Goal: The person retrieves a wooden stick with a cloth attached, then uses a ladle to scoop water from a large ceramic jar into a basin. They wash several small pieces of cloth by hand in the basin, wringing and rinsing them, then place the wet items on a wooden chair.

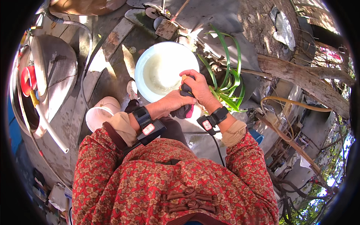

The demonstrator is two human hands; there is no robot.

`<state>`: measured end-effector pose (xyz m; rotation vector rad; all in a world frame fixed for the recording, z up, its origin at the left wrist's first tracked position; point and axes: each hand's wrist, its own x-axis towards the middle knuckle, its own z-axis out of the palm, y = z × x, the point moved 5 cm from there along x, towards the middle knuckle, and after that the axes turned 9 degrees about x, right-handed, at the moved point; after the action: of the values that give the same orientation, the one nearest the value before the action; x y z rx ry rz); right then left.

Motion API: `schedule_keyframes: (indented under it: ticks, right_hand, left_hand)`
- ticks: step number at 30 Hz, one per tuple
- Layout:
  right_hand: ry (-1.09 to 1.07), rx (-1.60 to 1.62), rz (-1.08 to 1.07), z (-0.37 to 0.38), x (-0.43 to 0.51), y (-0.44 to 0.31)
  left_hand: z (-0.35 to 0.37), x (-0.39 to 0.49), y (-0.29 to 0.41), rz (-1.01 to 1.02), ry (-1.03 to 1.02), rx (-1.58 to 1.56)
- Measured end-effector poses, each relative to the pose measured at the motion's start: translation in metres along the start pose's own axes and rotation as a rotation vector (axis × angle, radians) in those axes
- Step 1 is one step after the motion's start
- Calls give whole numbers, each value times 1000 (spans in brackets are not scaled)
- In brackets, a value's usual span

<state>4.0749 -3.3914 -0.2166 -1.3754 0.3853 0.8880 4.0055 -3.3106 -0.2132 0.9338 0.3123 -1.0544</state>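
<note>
A dark grey cloth item (182, 112) with a pink patch is bunched between my two hands, at the lower right rim of a pale blue-white basin (140, 80). My left hand (171, 103) grips the cloth from the left, its thumb across it. My right hand (198, 88) holds the upper part, with a small yellowish-orange piece (184, 77) at its fingertips; whether that piece is separate cannot be told. Cloudy water (160, 84) seems to lie in the basin, its upper part washed out by glare.
A white bucket (97, 118) lies tilted at the left, near a shoe (132, 90). A green long-leaved plant (230, 87) stands right of the basin. A large vat (36, 118) with a red scoop (28, 81) and white pipe (52, 130) is far left. A log (301, 76) lies at right.
</note>
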Motion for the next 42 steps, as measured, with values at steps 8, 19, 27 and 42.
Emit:
schedule_keyframes:
  ticks: [8,19,27,42]
  right_hand:
    - [243,-413,-162,-12,32,38]
    - [405,-644,-213,-25,51,73]
    - [257,121,6,-35,19,68]
    - [112,351,-460,-50,-80,-53]
  left_hand:
    - [-35,28,-25,-56,225,614]
    - [-44,35,-30,-219,316,969]
    - [-35,20,-10,23,302,1011]
    - [23,-63,84,868,747,1182]
